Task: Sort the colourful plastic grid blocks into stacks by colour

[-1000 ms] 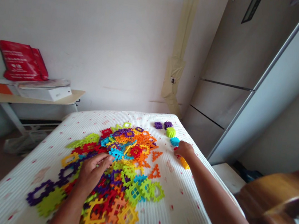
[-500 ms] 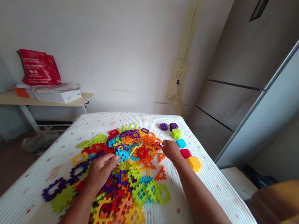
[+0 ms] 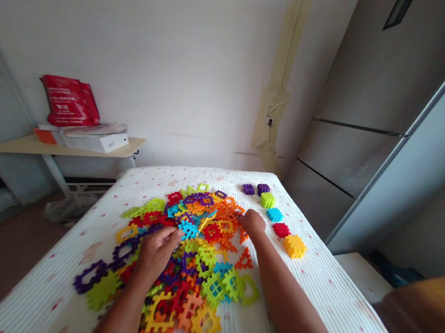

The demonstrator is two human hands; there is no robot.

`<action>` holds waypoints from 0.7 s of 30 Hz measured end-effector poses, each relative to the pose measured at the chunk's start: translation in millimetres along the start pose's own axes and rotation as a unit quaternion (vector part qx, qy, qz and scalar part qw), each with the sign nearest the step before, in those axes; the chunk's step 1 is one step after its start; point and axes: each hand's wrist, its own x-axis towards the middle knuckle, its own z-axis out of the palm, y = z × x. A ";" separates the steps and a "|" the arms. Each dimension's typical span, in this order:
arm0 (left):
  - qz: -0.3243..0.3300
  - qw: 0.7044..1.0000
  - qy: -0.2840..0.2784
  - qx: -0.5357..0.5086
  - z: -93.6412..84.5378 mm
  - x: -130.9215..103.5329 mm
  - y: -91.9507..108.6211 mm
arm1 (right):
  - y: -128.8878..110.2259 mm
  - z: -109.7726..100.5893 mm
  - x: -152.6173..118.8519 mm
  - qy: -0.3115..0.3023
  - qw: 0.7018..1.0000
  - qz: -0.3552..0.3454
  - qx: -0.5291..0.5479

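"Where is your left hand (image 3: 159, 251)?"
"Lower centre of frame, fingers bent beside the blue interlocking tile (image 3: 188, 230); grip cannot be determined."
"Your right hand (image 3: 253, 223)?"
"At the orange interlocking tiles (image 3: 228, 208), right side of the tile pile (image 3: 213, 287), lower centre; fingertips obscured, grip indeterminate."

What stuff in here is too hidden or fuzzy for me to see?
All in the head view:
- What the right hand may be pinching: its own fingers hide it.
- Whether the left hand grips the blue piece or just touches it: too small to tell.
- The bottom of the colorful heap: the top pieces cover it.
- Words on the red bag: too small.
- The brown thing: blurred, cut off by the right edge.
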 end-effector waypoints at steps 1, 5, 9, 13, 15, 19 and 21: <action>0.000 1.000 0.000 0.000 0.2 0.0 -0.3 | 0.6 0.6 -0.2 0.000 1.000 0.001 0.001; 0.000 1.000 -0.004 0.000 1.1 -0.1 -2.4 | 2.2 3.4 -1.5 0.002 1.000 -0.013 0.011; -0.002 1.000 -0.009 -0.001 1.6 -0.2 -3.7 | 3.8 7.0 -2.0 0.020 0.998 -0.026 0.054; -0.005 1.000 -0.006 -0.004 1.2 -0.7 -1.2 | 6.1 7.8 0.3 0.058 0.980 -0.058 0.181; -0.003 1.000 -0.002 -0.004 1.1 -1.0 1.0 | 5.7 5.6 0.8 0.063 0.968 -0.089 0.224; 0.012 1.000 0.000 -0.017 1.8 -1.7 4.8 | -3.1 -1.4 -4.4 0.067 0.921 -0.162 0.349; 0.022 1.000 -0.001 -0.023 2.5 -2.1 5.8 | -11.6 -4.0 -11.0 0.057 0.879 -0.198 0.431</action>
